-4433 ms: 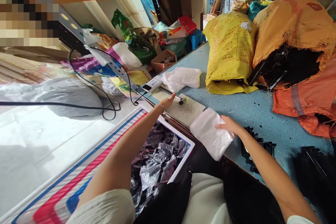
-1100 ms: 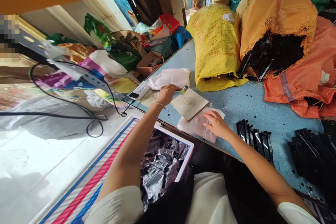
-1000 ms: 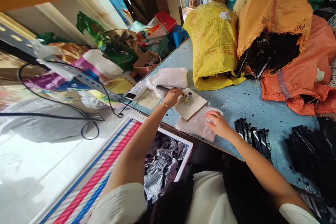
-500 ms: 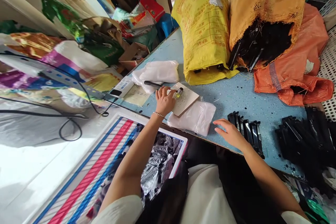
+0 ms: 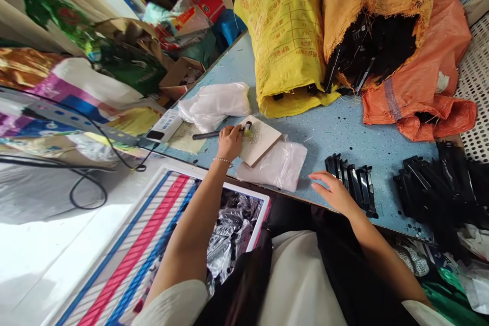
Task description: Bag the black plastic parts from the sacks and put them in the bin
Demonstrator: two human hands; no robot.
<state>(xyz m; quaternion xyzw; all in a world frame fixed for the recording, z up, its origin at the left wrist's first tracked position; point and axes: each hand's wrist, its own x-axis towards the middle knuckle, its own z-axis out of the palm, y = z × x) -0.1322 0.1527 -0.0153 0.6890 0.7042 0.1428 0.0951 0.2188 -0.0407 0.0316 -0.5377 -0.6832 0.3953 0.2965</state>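
Note:
My left hand (image 5: 229, 141) is closed around a thin black tool (image 5: 208, 135) whose yellowish tip rests on a small beige board (image 5: 262, 140) lying on the blue table (image 5: 344, 137). A stack of clear plastic bags (image 5: 278, 167) lies just under the board's near edge. My right hand (image 5: 333, 192) hovers with fingers spread and nothing in it, right beside a row of black plastic parts (image 5: 353, 183) near the table's front edge.
A yellow sack (image 5: 286, 35) and an orange sack (image 5: 382, 15) spilling black parts lie at the back. More black parts (image 5: 439, 188) pile at the right. Another bag stack (image 5: 216, 104) and a white box (image 5: 164, 126) sit far left. A striped sack of bagged parts (image 5: 229, 239) stands below.
My right hand left the clear plastic bags and moved right to the row of black parts. My left hand brought the tool's tip onto the beige board and stayed there.

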